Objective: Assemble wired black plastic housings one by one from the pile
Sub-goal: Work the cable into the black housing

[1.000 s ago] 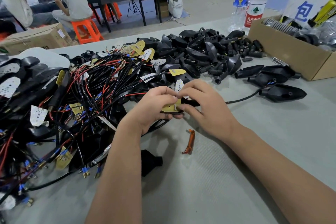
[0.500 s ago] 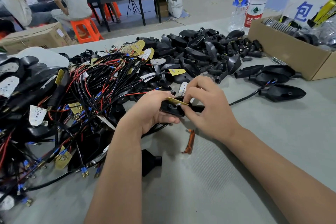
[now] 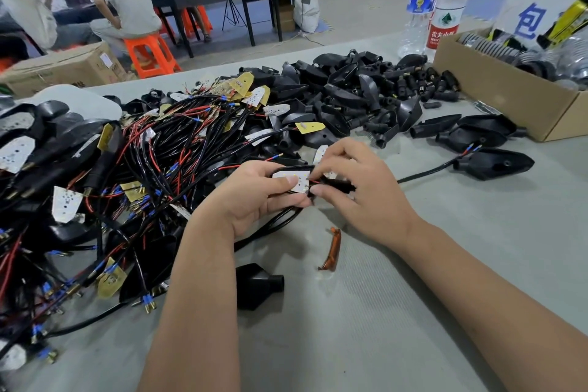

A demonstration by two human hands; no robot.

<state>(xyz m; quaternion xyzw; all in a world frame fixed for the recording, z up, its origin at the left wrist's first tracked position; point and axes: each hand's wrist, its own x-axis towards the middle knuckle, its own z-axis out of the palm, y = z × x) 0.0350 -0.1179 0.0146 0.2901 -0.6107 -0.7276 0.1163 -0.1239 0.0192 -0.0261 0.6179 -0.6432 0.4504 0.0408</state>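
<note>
Head view: you are seating a white board into the black housing over the desk (image 3: 397, 312).

Your left hand (image 3: 254, 197) grips the housing (image 3: 334, 183), thumb on the white board (image 3: 294, 180), now turned face up where its yellow back showed a moment ago. Your right hand (image 3: 359, 188) has its fingers (image 3: 321, 189) pinched on the red wire end at the board's edge. The flip suggests the board is about seated, with closing still ahead. The pile (image 3: 165, 149) lies just left; an orange lens (image 3: 332, 248) rests near your wrists.
</note>
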